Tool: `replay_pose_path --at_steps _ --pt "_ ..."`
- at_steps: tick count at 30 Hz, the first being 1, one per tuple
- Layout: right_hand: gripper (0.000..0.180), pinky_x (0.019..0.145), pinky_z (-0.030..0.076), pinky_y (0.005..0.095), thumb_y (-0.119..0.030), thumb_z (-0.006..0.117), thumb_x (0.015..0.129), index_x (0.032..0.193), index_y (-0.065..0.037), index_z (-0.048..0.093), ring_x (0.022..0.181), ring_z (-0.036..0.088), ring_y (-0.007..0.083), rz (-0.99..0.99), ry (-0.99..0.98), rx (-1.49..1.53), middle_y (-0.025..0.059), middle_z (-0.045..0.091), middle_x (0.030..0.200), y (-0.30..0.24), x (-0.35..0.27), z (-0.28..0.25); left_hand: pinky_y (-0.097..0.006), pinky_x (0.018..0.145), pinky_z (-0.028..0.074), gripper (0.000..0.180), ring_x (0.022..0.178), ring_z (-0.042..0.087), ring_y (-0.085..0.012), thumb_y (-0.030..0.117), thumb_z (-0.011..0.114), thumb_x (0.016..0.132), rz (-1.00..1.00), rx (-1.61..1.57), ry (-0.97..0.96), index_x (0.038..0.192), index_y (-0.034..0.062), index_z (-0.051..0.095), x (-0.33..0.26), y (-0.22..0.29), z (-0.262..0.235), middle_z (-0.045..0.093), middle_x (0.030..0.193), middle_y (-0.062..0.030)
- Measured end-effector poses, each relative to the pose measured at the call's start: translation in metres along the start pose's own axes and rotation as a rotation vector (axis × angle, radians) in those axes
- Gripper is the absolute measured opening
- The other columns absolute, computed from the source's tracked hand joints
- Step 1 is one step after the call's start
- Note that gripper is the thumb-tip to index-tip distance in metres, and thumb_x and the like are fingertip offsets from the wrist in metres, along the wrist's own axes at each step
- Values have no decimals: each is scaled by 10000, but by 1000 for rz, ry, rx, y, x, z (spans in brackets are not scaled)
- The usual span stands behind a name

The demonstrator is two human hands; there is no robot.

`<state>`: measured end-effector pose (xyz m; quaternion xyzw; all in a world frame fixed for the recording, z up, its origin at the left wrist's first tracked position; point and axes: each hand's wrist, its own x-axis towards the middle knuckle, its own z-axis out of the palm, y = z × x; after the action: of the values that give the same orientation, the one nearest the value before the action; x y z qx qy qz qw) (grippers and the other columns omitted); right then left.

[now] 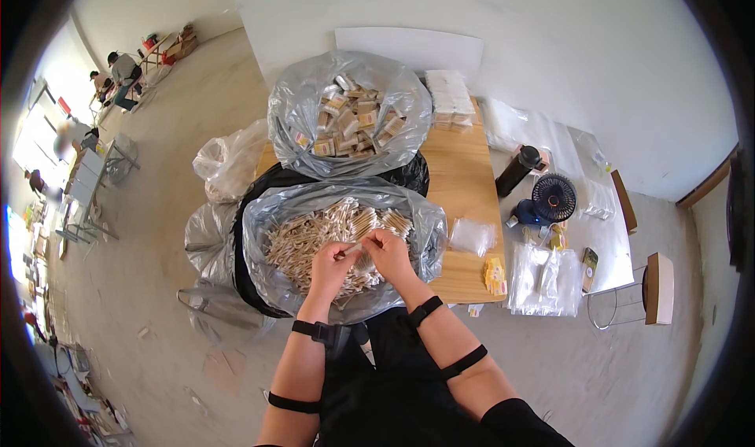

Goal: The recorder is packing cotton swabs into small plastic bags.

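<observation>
Both hands are over a large clear plastic bag (429, 223) filled with loose cotton swabs (303, 238). My left hand (332, 267) is closed in a pinch, and my right hand (387, 256) pinches close beside it. Between their fingertips is a small whitish thing (352, 249), too small to tell whether it is plastic film or swabs. Something pale and shiny shows just below the right fingers, partly hidden by them. Black plastic lines the outside of the swab bag.
Behind stands another clear bag (287, 124) of packed swab packets (346, 123). On the wooden table (464, 160) are a stack of clear sleeves (450, 93), flat bags (472, 236) and yellow cards (495, 276). At right are a black bottle (515, 175) and fan (554, 197). People sit far left.
</observation>
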<state>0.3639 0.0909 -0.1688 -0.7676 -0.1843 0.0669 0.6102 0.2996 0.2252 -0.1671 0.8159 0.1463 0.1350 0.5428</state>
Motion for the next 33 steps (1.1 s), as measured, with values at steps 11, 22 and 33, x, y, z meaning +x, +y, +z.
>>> replay_pose_path --at_steps 11,22,33 --pt "240 545 418 245 -269 542 942 958 -29 550 670 494 72 -52 90 301 11 553 740 40 9 18 -213 625 424 136 659 520 -60 124 657 859 -67 -238 262 818 -4 639 13 -14 2 619 732 -13" --pt "417 536 450 315 -414 427 969 911 -22 557 596 594 192 407 240 380 79 574 674 30 -10 27 -255 575 391 218 618 474 -79 186 634 874 -148 -406 176 749 19 569 -2 -16 7 545 691 3" --pt "375 647 440 468 -339 448 958 871 4 573 764 576 447 116 334 -275 251 597 762 38 9 7 -325 561 395 291 573 469 -170 230 634 867 -46 126 342 755 -27 555 8 -40 -15 530 626 -86"
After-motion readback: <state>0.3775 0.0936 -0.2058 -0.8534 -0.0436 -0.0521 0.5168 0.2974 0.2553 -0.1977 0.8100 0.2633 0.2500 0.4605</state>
